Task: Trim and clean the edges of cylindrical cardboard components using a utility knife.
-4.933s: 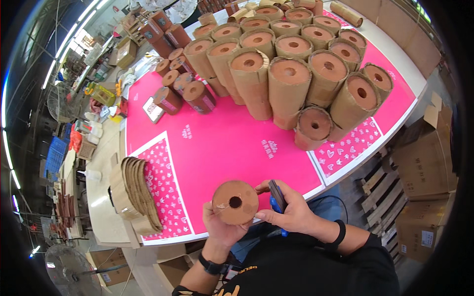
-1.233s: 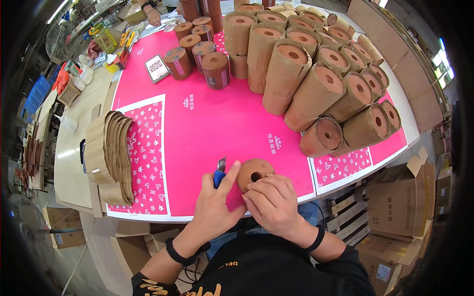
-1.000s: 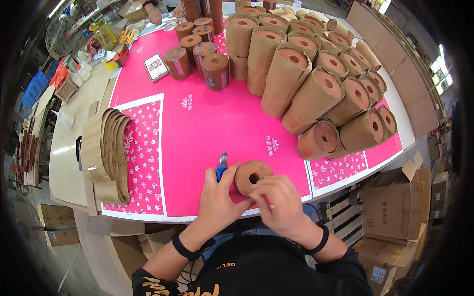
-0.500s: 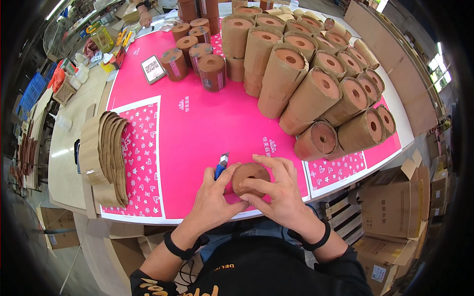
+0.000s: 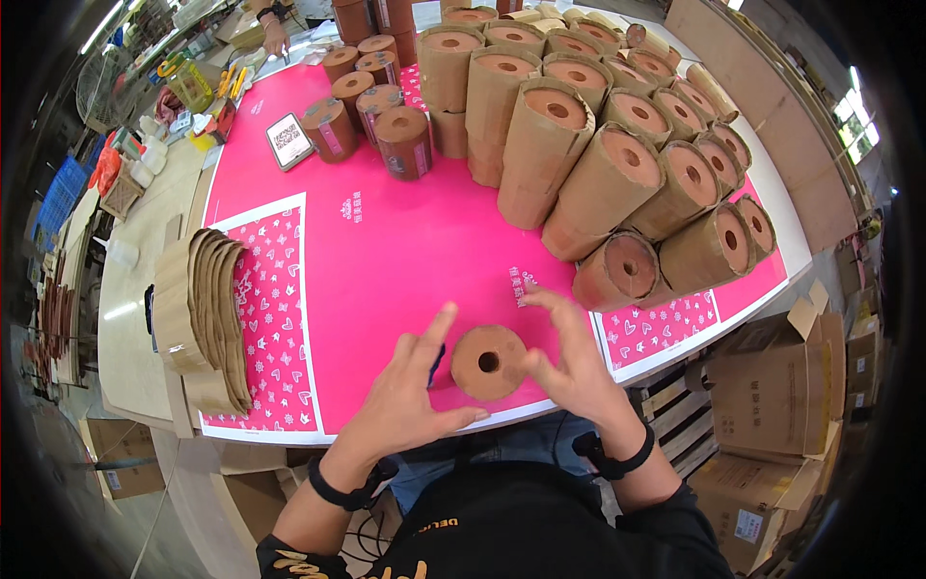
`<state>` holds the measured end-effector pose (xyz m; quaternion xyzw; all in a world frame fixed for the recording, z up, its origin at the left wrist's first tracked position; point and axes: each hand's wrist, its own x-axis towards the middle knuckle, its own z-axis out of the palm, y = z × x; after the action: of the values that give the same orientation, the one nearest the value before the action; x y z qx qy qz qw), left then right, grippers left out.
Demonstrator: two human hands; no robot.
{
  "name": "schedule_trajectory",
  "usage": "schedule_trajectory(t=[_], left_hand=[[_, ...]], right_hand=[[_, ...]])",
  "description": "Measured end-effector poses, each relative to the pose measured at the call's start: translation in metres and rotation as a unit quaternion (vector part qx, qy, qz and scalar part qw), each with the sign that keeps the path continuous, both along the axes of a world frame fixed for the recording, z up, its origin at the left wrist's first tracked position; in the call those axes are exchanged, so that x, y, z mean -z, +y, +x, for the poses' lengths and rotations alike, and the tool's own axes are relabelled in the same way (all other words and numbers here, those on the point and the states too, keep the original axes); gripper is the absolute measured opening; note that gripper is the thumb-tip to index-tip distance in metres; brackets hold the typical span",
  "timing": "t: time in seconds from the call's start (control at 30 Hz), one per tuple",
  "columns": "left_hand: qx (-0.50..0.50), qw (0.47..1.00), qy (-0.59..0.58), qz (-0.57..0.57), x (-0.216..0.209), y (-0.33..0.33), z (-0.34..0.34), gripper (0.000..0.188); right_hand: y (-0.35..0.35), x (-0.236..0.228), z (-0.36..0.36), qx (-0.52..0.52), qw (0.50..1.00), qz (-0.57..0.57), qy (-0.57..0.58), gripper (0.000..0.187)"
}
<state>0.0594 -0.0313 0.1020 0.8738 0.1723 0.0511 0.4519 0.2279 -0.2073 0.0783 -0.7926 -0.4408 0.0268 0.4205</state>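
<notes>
A short brown roll (image 5: 473, 376) with a round hole through its core stands on end on the pink printed sheet (image 5: 386, 251), close to the table's front edge. My left hand (image 5: 405, 396) is at its left, thumb and index finger stretched apart. A bit of a blue-handled utility knife (image 5: 437, 366) shows inside that hand, seemingly held by the lower fingers; its blade is hidden. To the right, my right hand (image 5: 579, 376) has its fingers spread and its thumb tip at or very near the roll's rim; whether they touch is unclear.
Many brown-paper-wrapped rolls (image 5: 545, 159) crowd the right and back of the table. Shorter brown rolls (image 5: 402, 145) and a white card (image 5: 288, 142) stand at the back. Folded brown paper sleeves (image 5: 198, 318) lie left. Another person's hand (image 5: 276, 39) is far back.
Both hands have let go of the roll and spread apart. The roll now shows its top face and hole fully. The knife's blade has gone out of sight behind my left hand.
</notes>
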Motion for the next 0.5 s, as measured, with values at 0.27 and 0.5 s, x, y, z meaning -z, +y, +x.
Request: schedule_trajectory(t=[0.27,0.5], left_hand=[[-0.106,0.985,0.095,-0.100,-0.035,0.001,-0.021,0.020],[-0.073,0.987,0.112,0.089,-0.051,-0.021,-0.019,0.023]], right_hand=[[0.004,0.008,-0.040,-0.122,0.982,-0.016,0.146,0.101],[0.005,0.018,-0.058,-0.052,0.996,0.064,0.043,0.105]])
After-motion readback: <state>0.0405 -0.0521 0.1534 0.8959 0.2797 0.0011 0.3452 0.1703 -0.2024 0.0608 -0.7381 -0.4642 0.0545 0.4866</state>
